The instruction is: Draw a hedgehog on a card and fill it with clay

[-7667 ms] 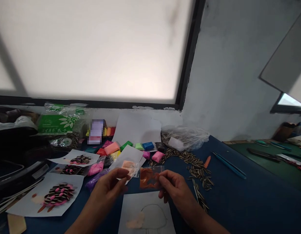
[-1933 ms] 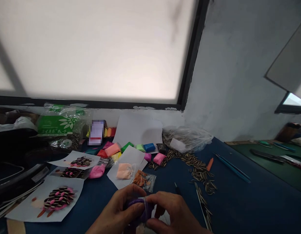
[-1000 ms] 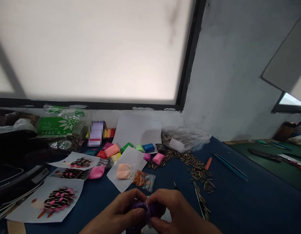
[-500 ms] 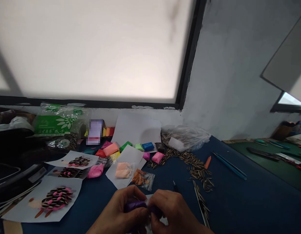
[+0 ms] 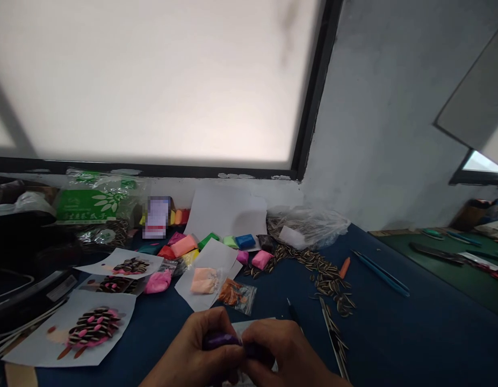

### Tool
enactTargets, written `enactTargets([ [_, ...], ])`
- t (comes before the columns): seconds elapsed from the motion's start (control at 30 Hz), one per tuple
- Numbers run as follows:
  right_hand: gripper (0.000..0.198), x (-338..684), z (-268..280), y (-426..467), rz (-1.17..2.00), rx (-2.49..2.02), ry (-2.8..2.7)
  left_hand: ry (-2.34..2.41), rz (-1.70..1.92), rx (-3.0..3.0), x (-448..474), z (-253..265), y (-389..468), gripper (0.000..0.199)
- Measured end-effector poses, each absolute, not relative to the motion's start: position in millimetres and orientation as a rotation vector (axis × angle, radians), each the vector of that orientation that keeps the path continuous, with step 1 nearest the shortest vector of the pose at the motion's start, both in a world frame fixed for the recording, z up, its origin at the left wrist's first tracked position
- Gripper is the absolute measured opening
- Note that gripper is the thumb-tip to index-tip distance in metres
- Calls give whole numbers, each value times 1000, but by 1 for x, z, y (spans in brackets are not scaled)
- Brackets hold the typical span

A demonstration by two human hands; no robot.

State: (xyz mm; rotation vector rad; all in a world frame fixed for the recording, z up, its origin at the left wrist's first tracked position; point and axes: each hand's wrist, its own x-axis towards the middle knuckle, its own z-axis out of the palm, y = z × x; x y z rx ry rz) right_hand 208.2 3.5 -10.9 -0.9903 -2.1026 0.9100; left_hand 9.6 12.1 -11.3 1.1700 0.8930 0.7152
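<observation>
Between the fingers of both hands is a lump of purple modelling clay (image 5: 219, 341), low in the middle of the view. My left hand (image 5: 192, 346) is closed round its left end. My right hand (image 5: 289, 346) pinches the right end, its fingertips meeting those of the left. Part of the clay is hidden by the fingers. A pale sheet (image 5: 236, 324) shows partly beneath the hands. Just beyond them lies a clear bag with brown clay (image 5: 232, 293). Right of the hands are a dark pen (image 5: 292, 309) and a slim metallic tool (image 5: 331, 336).
Sunflower seeds (image 5: 327, 274) spread across the blue table, near blue tweezers (image 5: 381, 273) and an orange stick (image 5: 345, 267). Several colourful clay packets (image 5: 184, 246) lie at the back. Papers with seed hedgehogs (image 5: 93, 325) are at left, below a green seed bag (image 5: 85, 207).
Both hands have shifted slightly, the right fingers curling further over the clay. More of the pale sheet shows behind the right hand. The clay stays between the hands.
</observation>
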Motion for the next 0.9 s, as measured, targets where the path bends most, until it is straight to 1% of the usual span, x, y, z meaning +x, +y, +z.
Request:
enactTargets([
  [0.07, 7, 207, -11, 3, 852, -975, -2090, 895, 704, 1185, 10, -10, 11, 44],
  [0.13, 4, 207, -7, 1, 895, -978, -2025, 887, 692, 1185, 8, -8, 11, 47],
  [0.2, 3, 208, 0, 0, 1096, -1013, -1881, 876, 682, 1175, 6, -8, 13, 49],
  [0.27, 5, 212, 8, 1, 1405, -998, -1656, 884, 702, 1170, 2, -10, 16, 51],
  [0.33, 6, 218, 12, 5, 1702, -824, -1398, 902, 727, 1171, -2, -11, 19, 52],
  [0.4, 9, 223, 14, 9, 1841, -649, -1247, 917, 747, 1157, -5, -12, 21, 54],
  [0.47, 14, 225, 13, 12, 1830, -656, -1247, 943, 779, 1126, -8, -12, 20, 62],
  [0.53, 12, 224, 12, 13, 1753, -803, -1290, 979, 825, 1096, -10, -12, 19, 66],
  [0.63, 12, 222, 13, 10, 1624, -1031, -1395, 990, 838, 1098, -12, -14, 18, 60],
  [0.77, 28, 219, 19, 3, 1425, -1234, -1661, 957, 826, 1110, -8, -15, 19, 57],
  [0.83, 34, 217, 18, 1, 1301, -1289, -1765, 927, 842, 1133, -3, -14, 17, 52],
  [0.9, 31, 215, 15, 1, 1218, -1292, -1842, 858, 832, 1147, 1, -11, 14, 47],
])
